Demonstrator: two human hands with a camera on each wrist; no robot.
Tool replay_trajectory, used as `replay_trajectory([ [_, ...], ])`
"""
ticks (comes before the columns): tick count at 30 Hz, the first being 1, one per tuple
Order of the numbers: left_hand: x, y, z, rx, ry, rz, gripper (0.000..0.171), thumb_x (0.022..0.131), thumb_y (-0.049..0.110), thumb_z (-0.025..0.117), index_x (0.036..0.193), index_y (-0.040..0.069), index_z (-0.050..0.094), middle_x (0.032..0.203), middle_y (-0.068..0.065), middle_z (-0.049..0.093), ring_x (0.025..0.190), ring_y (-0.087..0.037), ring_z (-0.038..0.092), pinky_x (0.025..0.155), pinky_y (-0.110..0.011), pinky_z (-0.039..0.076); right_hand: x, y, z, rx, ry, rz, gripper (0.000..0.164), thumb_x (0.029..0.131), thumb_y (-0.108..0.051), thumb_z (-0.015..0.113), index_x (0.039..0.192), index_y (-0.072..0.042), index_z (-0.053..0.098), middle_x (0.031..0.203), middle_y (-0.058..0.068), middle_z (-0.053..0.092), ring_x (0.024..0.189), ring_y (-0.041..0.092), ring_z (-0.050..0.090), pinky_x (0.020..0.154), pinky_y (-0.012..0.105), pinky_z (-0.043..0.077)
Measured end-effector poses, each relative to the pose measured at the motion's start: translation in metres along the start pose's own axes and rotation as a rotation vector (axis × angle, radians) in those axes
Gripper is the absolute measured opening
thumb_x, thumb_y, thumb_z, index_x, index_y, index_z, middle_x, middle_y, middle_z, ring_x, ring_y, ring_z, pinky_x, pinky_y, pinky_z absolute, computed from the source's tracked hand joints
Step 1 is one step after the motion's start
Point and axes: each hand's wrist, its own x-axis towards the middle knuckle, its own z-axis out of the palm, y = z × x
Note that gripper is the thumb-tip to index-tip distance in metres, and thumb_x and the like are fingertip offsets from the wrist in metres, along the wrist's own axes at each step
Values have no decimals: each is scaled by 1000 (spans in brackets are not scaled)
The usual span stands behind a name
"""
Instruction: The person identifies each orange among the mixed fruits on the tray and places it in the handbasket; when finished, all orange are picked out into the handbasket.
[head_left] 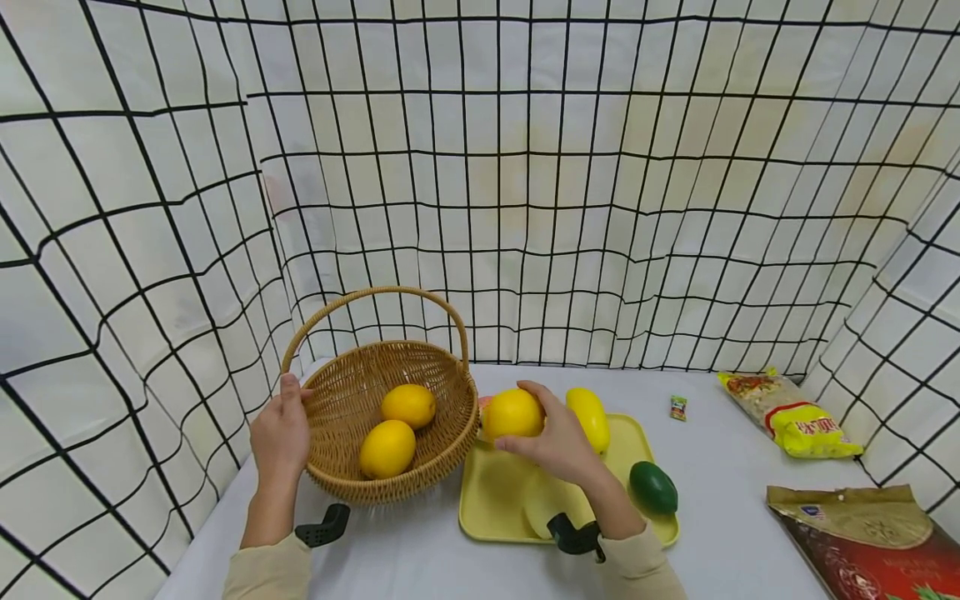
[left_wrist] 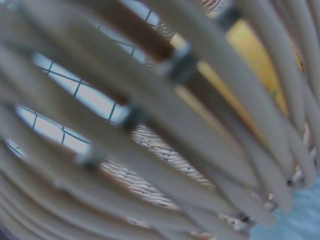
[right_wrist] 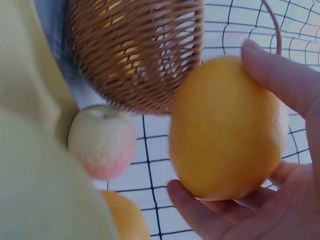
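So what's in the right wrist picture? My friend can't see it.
A right hand holds a big yellow fruit near a woven basket. A pinkish apple and a second yellow fruit show at lower left, with black netting behind.

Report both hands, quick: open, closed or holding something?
Left hand: holding the wicker basket at its side.
Right hand: holding an oval yellow fruit.
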Motion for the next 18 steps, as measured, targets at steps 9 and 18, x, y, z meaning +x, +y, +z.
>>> replay_trajectory([
  [9,-1,-1,0,6,22,8,84,103,59,16,113,-5,68,102,-33,61,105,-51,54,86,-59,36,-5,-22,11,152,58,-23,84,73,-37,87,144,-26,43,133,0,55,103,20,60,84,38,52],
  [18,-1,2,0,-1,2,-7,83,103,59,16,114,-5,68,112,-33,61,110,-51,53,91,-60,34,-7,-32,32,195,78,-90,83,74,-35,87,144,-26,43,136,-1,52,106,20,58,85,38,51],
])
